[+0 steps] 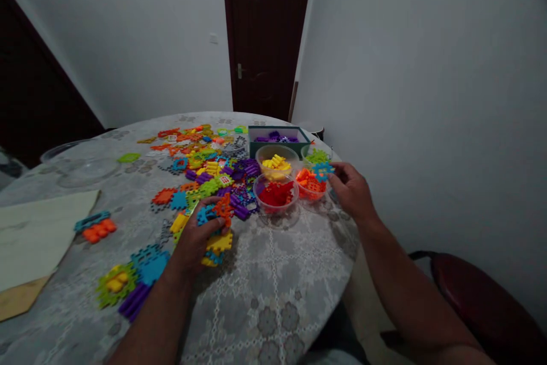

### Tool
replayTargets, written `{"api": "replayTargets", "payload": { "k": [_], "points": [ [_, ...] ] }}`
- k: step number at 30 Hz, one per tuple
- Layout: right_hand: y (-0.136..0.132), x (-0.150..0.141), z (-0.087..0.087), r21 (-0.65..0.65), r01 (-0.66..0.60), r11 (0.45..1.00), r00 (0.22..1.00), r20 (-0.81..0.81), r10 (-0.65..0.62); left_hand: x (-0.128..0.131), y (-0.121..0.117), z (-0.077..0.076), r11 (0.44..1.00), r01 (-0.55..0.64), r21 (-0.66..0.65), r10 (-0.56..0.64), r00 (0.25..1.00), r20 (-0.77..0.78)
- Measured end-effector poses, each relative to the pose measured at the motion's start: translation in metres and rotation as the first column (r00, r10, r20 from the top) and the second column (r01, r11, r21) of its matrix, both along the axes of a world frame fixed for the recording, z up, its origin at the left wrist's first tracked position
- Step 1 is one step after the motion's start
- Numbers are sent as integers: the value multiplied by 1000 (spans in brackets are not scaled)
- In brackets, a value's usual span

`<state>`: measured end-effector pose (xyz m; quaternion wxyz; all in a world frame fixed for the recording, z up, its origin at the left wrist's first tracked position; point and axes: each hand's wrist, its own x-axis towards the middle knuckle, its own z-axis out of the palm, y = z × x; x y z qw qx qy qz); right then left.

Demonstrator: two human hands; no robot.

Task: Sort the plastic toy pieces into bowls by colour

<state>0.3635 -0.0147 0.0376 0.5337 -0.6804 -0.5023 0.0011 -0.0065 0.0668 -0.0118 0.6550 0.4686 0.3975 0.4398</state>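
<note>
My left hand [200,237] is closed around a built-up cluster of toothed plastic building pieces [220,241] in blue, yellow and orange, just above the table. Between the fingertips of my right hand [352,188] is a flat blue building piece [323,171]. It hangs over a clear bowl of orange pieces [311,184]. Close by stand a bowl of red pieces [276,194], a bowl of yellow pieces [277,163] and a bowl of lime-green pieces [317,155].
Loose coloured pieces [200,154] are heaped across the table's middle. Behind the bowls stands a dark green box [280,130] with purple pieces. Paper sheets [38,234] and clear lids [88,171] lie at left. A dark red seat [474,291] is beside the table at right.
</note>
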Motion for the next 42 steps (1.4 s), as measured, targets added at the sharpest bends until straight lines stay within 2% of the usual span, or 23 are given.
{"api": "replayTargets", "payload": {
  "k": [3, 5, 7, 9, 11, 13, 15, 17, 19, 22, 25, 28, 32, 35, 38, 40, 42],
  "points": [
    [-8, 53, -4, -25, 198, 980, 973, 126, -194, 0, 1, -2, 1000, 4, 26, -4, 1000, 5],
    [-10, 77, -8, -47, 291, 956, 933, 237, -272, 0, 2, -3, 1000, 12, 20, -12, 1000, -13],
    [-10, 87, -13, -46, 344, 938, 893, 324, -312, -1, 2, -3, 1000, 18, 2, -17, 999, -31],
    [-10, 82, -17, -13, 346, 938, 877, 360, -319, -1, 0, -2, 1000, 10, -14, -10, 999, -42],
    [-10, 62, -18, 22, 297, 954, 891, 351, -286, 0, -1, -1, 1000, 6, -22, -7, 999, -39],
    [-10, 32, -16, 30, 195, 980, 926, 325, -194, 1, -3, -2, 1000, 21, -11, -21, 1000, -20],
    [-11, -6, -11, 6, 40, 999, 956, 291, -40, 1, -4, -2, 999, 31, 11, -31, 1000, -3],
    [-11, -45, -4, -29, -150, 988, 954, 258, 152, 1, -5, -2, 1000, 21, 6, -21, 1000, 0],
    [-10, -82, 2, -64, -343, 937, 907, 235, 348, 1, -6, -1, 1000, 16, 3, -16, 1000, 3],
    [-2, -128, 5, -134, -571, 810, 779, 223, 586, 0, -6, 0, 999, 31, 44, -31, 1000, -4],
    [12, -160, -1, -201, -677, 708, 678, 204, 706, -2, -4, -2, 993, 65, 101, -62, 998, -31],
    [24, -177, -10, -219, -712, 667, 638, 196, 745, -3, -3, -6, 986, 95, 139, -88, 995, -53],
    [26, -184, -19, -198, -688, 698, 686, 136, 714, -2, -4, -6, 980, 126, 156, -113, 989, -93],
    [25, -176, -17, -169, -661, 731, 730, 78, 679, -2, -5, -4, 976, 157, 149, -144, 985, -97],
    [28, -150, -9, -100, -549, 830, 822, 116, 557, -1, -4, -2, 982, 137, 130, -132, 990, -48],
    [30, -124, -2, -45, -415, 909, 886, 205, 415, 0, -3, -2, 989, 102, 107, -104, 995, 10],
    [31, -93, 3, -4, -277, 961, 916, 300, 265, 1, -3, -1, 993, 81, 81, -88, 992, 89]
  ]
}}
